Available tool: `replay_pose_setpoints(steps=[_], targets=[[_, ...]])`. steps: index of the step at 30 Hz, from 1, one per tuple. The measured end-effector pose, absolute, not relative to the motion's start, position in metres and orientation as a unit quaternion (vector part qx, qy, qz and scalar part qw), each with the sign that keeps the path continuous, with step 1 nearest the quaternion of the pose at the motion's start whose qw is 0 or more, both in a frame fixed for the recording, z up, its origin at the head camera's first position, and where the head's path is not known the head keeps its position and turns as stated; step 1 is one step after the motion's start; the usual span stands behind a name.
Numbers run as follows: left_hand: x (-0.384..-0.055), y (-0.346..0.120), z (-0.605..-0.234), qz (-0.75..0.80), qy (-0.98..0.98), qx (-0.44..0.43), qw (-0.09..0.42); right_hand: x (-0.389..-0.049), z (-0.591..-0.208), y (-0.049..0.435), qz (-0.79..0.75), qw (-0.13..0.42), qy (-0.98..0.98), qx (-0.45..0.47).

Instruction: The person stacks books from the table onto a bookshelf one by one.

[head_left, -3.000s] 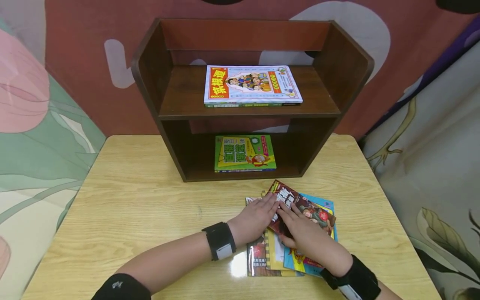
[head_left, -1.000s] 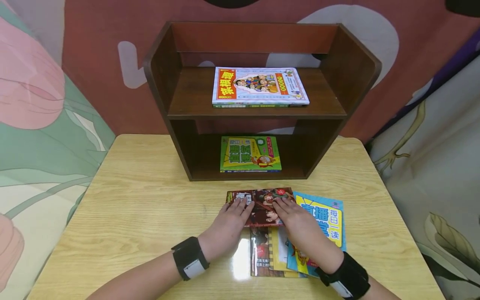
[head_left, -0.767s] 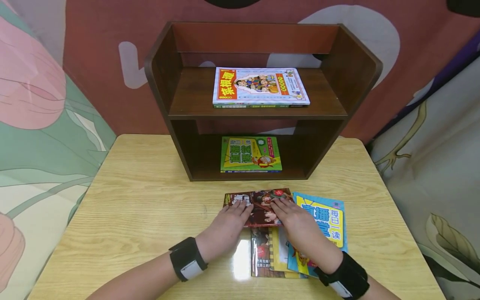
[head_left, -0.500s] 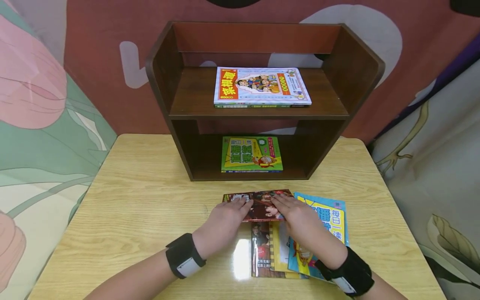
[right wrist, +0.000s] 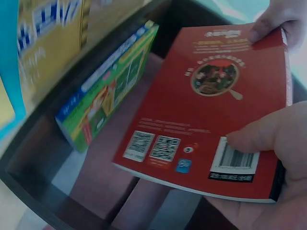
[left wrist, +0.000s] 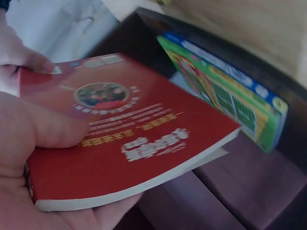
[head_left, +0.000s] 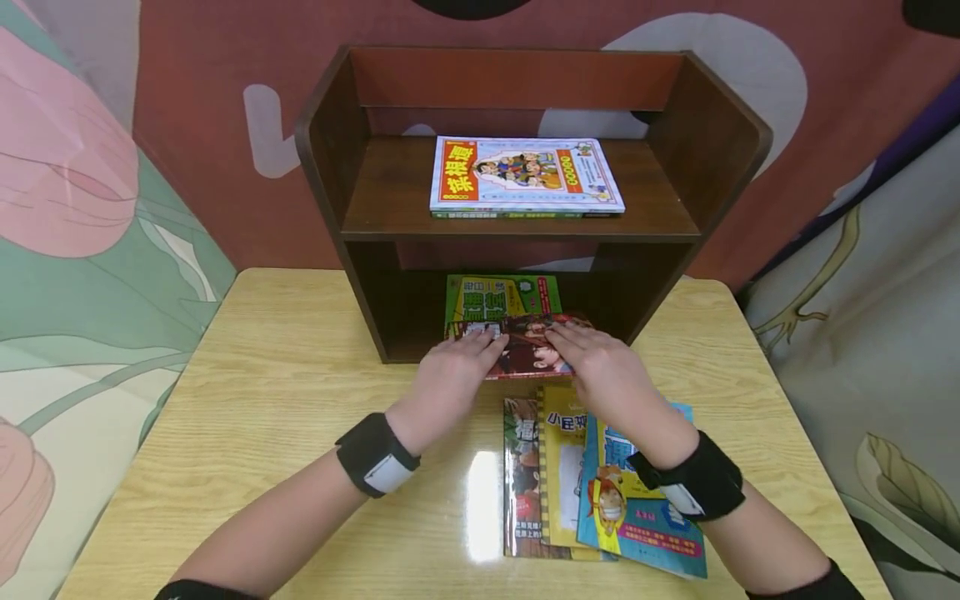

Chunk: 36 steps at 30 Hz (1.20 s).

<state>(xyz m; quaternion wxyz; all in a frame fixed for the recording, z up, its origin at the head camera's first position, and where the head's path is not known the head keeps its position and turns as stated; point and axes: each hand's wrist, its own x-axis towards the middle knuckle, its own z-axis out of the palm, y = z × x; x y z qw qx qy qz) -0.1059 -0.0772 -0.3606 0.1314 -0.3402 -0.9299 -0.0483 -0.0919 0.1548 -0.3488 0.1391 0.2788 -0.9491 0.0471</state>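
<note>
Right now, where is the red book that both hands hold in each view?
Head: the red book sits centre frame at the mouth of the lower shelf, between the left hand and right hand.
Left wrist: its red back cover fills the middle.
Right wrist: centre-right, barcode showing.
Shared landmark: the green book lying in the lower shelf.

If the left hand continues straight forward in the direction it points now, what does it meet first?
Probably the green book lying in the lower compartment of the shelf. The left hand and right hand hold the red book just before it; depth is unclear.
</note>
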Motion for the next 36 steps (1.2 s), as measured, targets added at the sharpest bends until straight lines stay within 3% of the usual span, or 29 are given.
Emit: replay_pose_setpoints(steps=[6, 15, 26, 36], targets=[[-0.148, -0.078, -0.367, -0.008, -0.930, -0.326, 0.168, -0.132, -0.362, 0.157, 0.021, 0.171, -0.943, 0.286], [-0.196, -0.071, -0.374, 0.044, -0.938, -0.299, 0.172, -0.187, -0.382, 0.162, 0.018, 0.224, -0.931, 0.289], [-0.225, -0.072, -0.401, 0.065, -0.952, -0.275, 0.113, -0.219, -0.405, 0.158, -0.026, 0.122, -0.959, 0.254], [-0.230, -0.075, -0.432, 0.083, -0.952, -0.279, 0.097, -0.228, -0.435, 0.154, -0.024, 0.110, -0.956, 0.270]])
